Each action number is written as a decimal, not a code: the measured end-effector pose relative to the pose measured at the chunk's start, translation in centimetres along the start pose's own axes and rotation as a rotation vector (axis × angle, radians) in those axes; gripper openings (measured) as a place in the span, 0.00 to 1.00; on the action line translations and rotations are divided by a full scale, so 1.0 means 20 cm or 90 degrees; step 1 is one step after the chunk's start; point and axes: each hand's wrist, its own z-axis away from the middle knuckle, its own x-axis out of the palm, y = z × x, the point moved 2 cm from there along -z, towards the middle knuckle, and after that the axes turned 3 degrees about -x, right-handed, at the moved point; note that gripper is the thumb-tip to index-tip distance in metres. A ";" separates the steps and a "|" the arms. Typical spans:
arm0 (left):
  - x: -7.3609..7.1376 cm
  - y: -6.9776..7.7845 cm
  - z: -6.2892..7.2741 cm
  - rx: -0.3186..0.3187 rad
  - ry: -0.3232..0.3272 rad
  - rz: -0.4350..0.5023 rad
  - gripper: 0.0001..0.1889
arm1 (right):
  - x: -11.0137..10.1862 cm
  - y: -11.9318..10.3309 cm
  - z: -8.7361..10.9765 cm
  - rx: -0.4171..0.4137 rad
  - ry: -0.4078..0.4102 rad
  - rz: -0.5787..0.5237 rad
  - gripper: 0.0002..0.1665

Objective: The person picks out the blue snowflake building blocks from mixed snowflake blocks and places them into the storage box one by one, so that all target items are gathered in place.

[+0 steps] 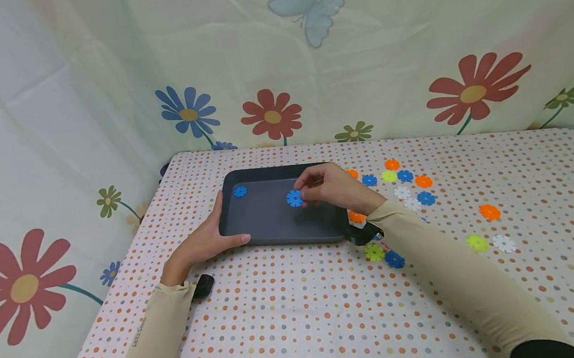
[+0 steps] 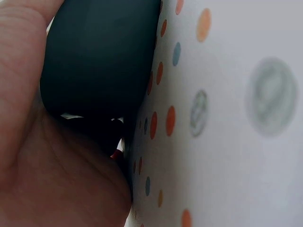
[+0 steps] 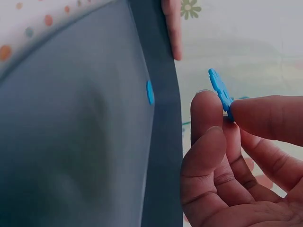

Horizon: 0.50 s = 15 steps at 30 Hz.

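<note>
Blue notched disc (image 1: 294,198) is pinched by its edge in the fingertips of the right hand (image 1: 331,189), held above the one grey tray (image 1: 270,221). Left hand (image 1: 201,243) is spread around the tray's near-left corner: thumb at near side, fingers along left end. Counts: one second blue disc (image 1: 240,191), lying in the tray far left. On the worktop (image 1: 280,314), right of the tray: at least five orange discs (image 1: 490,212), three yellow-green discs (image 1: 477,242), three white discs (image 1: 504,243), four loose blue discs (image 1: 426,198); right forearm hides some area. Held disc turns its round face to the head camera; tray's long axis runs left-right. Right wrist view adds the disc's thin edge, slanting upper left to lower right. Left wrist view adds the tray's outer wall beside the palm.
</note>
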 end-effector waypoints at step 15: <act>0.00 0.01 0.00 -0.008 0.000 0.006 0.72 | 0.13 -0.04 -0.17 0.007 -0.016 -0.002 0.09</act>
